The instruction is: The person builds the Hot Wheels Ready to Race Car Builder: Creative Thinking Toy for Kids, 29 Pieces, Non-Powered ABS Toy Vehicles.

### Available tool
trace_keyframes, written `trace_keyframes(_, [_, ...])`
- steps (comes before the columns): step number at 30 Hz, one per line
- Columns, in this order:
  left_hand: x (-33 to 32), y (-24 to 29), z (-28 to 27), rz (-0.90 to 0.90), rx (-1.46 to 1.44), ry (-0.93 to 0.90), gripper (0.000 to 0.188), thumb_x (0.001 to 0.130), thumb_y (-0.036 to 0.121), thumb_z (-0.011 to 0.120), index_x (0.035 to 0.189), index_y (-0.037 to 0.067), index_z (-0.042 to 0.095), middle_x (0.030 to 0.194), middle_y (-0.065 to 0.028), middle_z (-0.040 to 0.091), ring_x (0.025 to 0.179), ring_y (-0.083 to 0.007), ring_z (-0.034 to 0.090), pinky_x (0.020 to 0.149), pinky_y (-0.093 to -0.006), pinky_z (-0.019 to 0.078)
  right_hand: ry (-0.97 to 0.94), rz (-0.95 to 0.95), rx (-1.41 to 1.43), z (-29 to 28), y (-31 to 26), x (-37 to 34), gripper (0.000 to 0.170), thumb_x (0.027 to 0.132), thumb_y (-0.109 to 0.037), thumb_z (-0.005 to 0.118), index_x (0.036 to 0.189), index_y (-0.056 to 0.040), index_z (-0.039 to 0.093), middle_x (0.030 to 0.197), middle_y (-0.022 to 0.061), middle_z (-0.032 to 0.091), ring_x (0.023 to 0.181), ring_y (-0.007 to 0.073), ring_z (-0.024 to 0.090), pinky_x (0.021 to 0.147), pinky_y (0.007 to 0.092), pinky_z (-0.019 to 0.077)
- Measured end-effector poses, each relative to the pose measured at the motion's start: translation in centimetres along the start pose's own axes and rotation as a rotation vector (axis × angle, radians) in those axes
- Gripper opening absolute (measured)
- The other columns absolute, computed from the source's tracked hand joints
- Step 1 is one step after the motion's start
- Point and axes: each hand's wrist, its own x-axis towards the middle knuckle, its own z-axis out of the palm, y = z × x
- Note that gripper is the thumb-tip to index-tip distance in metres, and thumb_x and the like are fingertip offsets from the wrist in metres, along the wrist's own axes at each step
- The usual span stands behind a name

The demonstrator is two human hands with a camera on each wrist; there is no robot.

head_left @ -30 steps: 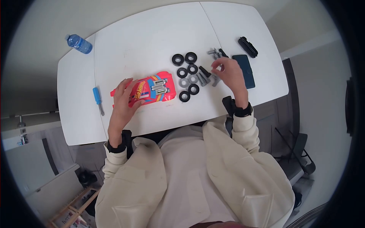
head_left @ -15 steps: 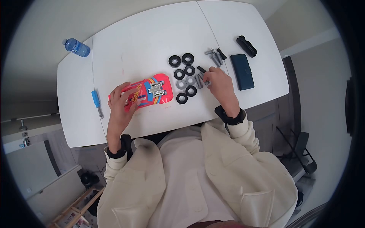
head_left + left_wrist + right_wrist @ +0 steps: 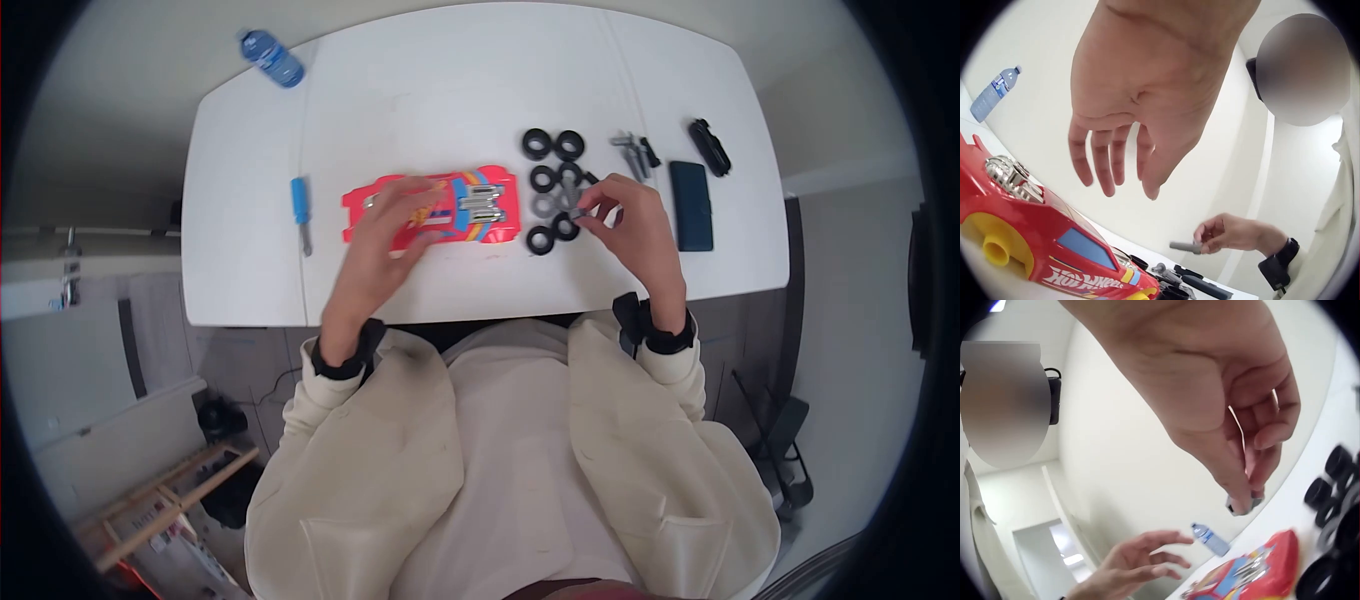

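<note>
A red toy car (image 3: pixel 508 190) with a silver engine and yellow wheel hubs rests on the white table. My left hand (image 3: pixel 383 238) hovers over its rear half with loosely spread fingers; the left wrist view shows nothing in that hand (image 3: pixel 1141 87). Between thumb and fingertips, my right hand (image 3: pixel 636 222) pinches a grey bolt (image 3: pixel 1184 247), held up above the wheels. Several black tyres (image 3: pixel 537 144) and a grey ring (image 3: pixel 544 205) lie just right of the car. More grey bolts (image 3: pixel 634 158) and a black one (image 3: pixel 650 152) lie beyond my right hand.
A blue-handled screwdriver (image 3: pixel 300 203) lies left of the car. A water bottle (image 3: pixel 271 58) is at the far left edge. On the right are a dark flat case (image 3: pixel 692 207) and a black oblong object (image 3: pixel 709 147).
My right hand has gone from the bolts down to the wheels' right side and picked up a grey bolt. My left hand has lifted off the car. The head view has shifted.
</note>
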Motion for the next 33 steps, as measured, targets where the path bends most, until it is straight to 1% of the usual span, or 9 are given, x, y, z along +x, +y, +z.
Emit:
trace_keyframes(2, [-0.4, 1.8, 0.7, 0.083, -0.003, -0.028, 0.048, 0.085, -0.003, 0.075, 0.13, 0.008, 0.065, 0.142, -0.0111, 0.06, 0.122, -0.031, 0.061, 0.099, -0.0381, 0.0541, -0.133, -0.035, 0.374, 1.6, -2.2, 0.3, 0.02, 0.077, 0.003, 0.083, 0.092, -0.0032, 0.072, 0.088, 0.0052, 0.07, 0.072, 0.015, 0.07, 0.061, 0.0284, 0.0532])
trace_keyframes(8, [-2.1, 0.4, 2.6, 0.189, 0.049, 0.06, 0.044, 0.083, -0.002, 0.077, 0.125, 0.006, 0.063, 0.117, -0.0103, 0.061, 0.094, -0.0263, 0.067, 0.074, -0.0357, 0.0571, -0.162, -0.227, 0.503, 8.2, -6.5, 0.6, 0.021, 0.078, 0.007, 0.082, 0.094, 0.0018, 0.07, 0.09, 0.0088, 0.07, 0.074, 0.0167, 0.072, 0.063, 0.0268, 0.0586])
trace_keyframes(15, [-3.5, -0.6, 1.8, 0.057, 0.065, 0.049, 0.049, 0.083, -0.002, 0.078, 0.129, 0.008, 0.064, 0.116, -0.0103, 0.07, 0.096, -0.0261, 0.071, 0.076, -0.032, 0.0603, -0.319, -0.152, 0.638, 10.6, -7.6, 0.7, 0.02, 0.082, 0.005, 0.082, 0.097, 0.0028, 0.068, 0.095, 0.0061, 0.07, 0.079, 0.0124, 0.073, 0.068, 0.0251, 0.0612])
trace_keyframes(17, [-3.5, -1.8, 0.9, 0.015, -0.002, 0.123, 0.044, 0.085, -0.002, 0.077, 0.127, 0.006, 0.066, 0.111, -0.0097, 0.071, 0.094, -0.0226, 0.072, 0.075, -0.031, 0.0603, -0.364, -0.072, 0.708, 10.4, -7.6, 1.5, 0.031, 0.078, 0.001, 0.086, 0.104, 0.0003, 0.068, 0.107, 0.01, 0.071, 0.086, 0.0179, 0.074, 0.071, 0.028, 0.0617])
trace_keyframes(19, [-2.7, -2.9, -0.9, -0.082, -0.12, 0.272, 0.028, 0.09, -0.003, 0.074, 0.118, 0.001, 0.07, 0.1, -0.008, 0.075, 0.089, -0.0127, 0.07, 0.074, -0.0279, 0.0606, -0.211, -0.209, 0.524, 10.5, -7.0, 2.7, 0.042, 0.074, -0.002, 0.089, 0.11, -0.0014, 0.067, 0.117, 0.0118, 0.069, 0.096, 0.0225, 0.072, 0.078, 0.0311, 0.0612])
trace_keyframes(20, [-2.4, -3.6, -1.7, -0.177, -0.211, 0.322, 0.027, 0.09, -0.003, 0.074, 0.117, 0.0, 0.07, 0.1, -0.0077, 0.075, 0.088, -0.012, 0.07, 0.075, -0.028, 0.0612, -0.058, -0.339, 0.338, 10.5, -6.7, 2.9, 0.052, 0.071, -0.006, 0.091, 0.116, -0.0032, 0.066, 0.126, 0.0136, 0.066, 0.106, 0.027, 0.071, 0.084, 0.0342, 0.0608])
trace_keyframes(23, [-2.1, -5.6, -2.7, -0.3, -0.256, 0.374, 0.026, 0.091, -0.001, 0.075, 0.117, -0.002, 0.07, 0.1, -0.0079, 0.075, 0.087, -0.0116, 0.069, 0.076, -0.0284, 0.0622, 0.031, -0.411, 0.168, 11.4, -5.2, 3.6, 0.076, 0.064, -0.013, 0.095, 0.131, -0.0049, 0.06, 0.139, 0.0152, 0.059, 0.125, 0.0349, 0.059, 0.101, 0.041, 0.0536])
trace_keyframes(26, [-1.2, -6.3, -2.2, -0.33, -0.183, 0.37, 0.027, 0.091, 0.001, 0.077, 0.116, -0.003, 0.07, 0.098, -0.0085, 0.074, 0.087, -0.0124, 0.069, 0.076, -0.0292, 0.0629, 0.0, -0.417, 0.162, 13.0, -3.7, 3.8, 0.088, 0.061, -0.018, 0.097, 0.138, -0.0039, 0.057, 0.143, 0.0135, 0.057, 0.131, 0.0357, 0.054, 0.11, 0.0447, 0.0457])
trace_keyframes(33, [-0.8, -6.7, -1.4, -0.29, -0.064, 0.392, 0.028, 0.089, 0.003, 0.08, 0.114, -0.003, 0.071, 0.099, -0.0089, 0.073, 0.086, -0.0147, 0.071, 0.077, -0.0293, 0.0625, -0.055, -0.399, 0.173, 13.6, -2.7, 3.8, 0.093, 0.059, -0.021, 0.097, 0.14, -0.0041, 0.056, 0.144, 0.0127, 0.056, 0.131, 0.0361, 0.053, 0.112, 0.0467, 0.0422])
